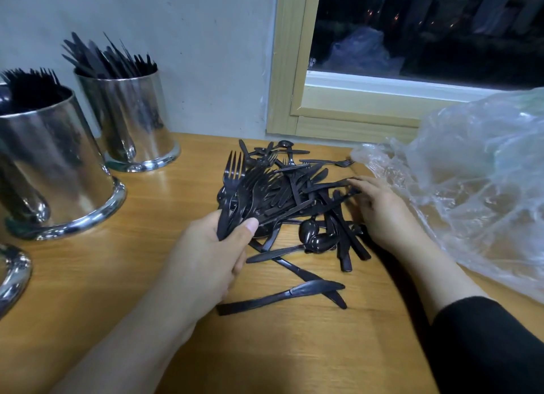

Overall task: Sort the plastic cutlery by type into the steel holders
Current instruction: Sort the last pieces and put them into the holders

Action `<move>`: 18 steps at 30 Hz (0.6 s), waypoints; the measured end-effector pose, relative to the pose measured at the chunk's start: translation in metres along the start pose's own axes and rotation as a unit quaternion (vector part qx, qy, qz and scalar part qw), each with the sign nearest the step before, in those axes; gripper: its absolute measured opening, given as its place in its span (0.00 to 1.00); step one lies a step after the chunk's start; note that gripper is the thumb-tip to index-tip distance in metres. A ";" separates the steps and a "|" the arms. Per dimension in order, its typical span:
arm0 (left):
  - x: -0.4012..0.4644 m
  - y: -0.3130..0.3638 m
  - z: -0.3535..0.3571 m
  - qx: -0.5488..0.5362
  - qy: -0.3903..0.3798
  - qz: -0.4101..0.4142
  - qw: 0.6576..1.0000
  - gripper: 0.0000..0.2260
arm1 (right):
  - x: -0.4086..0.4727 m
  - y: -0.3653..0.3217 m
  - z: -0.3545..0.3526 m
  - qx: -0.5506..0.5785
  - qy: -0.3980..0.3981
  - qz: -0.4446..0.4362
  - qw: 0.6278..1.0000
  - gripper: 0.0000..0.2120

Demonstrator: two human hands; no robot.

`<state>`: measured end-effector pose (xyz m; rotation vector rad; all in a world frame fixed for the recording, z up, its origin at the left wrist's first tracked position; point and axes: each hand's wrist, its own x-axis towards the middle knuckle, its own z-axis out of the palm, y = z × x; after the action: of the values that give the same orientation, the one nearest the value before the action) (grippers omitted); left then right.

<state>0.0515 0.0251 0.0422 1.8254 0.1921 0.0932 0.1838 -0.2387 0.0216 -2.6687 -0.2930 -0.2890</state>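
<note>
A bunch of black plastic forks [235, 193] is gripped in the left hand [206, 255], fingers and thumb curled round the handles, tines fanned up and away from the fingers. The right hand [379, 211] is laid on the right edge of the mixed cutlery pile [297, 199], fingers nearly straight and touching a fork handle there; nothing is seen to be clasped. The fork-filled steel holder [53, 164] lies up and to the left of the left fingers, nearer that hand; the bunch's long axis is judged already close to upright for dropping in. A knife holder [132, 119] stands beyond it.
</note>
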 end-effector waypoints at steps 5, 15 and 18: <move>-0.002 0.000 0.003 0.020 0.000 0.032 0.999 0.20 | 0.011 0.005 0.005 -0.013 -0.020 0.010 1.000 0.19; -0.001 -0.002 0.002 -0.013 0.054 0.029 0.998 0.16 | 0.004 -0.007 -0.011 0.082 0.156 -0.016 0.984 0.11; 0.003 -0.003 -0.006 -0.042 0.097 0.045 0.993 0.14 | 0.002 -0.018 -0.019 0.117 0.158 -0.082 0.977 0.09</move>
<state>0.0531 0.0317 0.0404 1.7400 0.2395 0.3383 0.1780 -0.2315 0.0462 -2.3263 -0.4184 -0.6785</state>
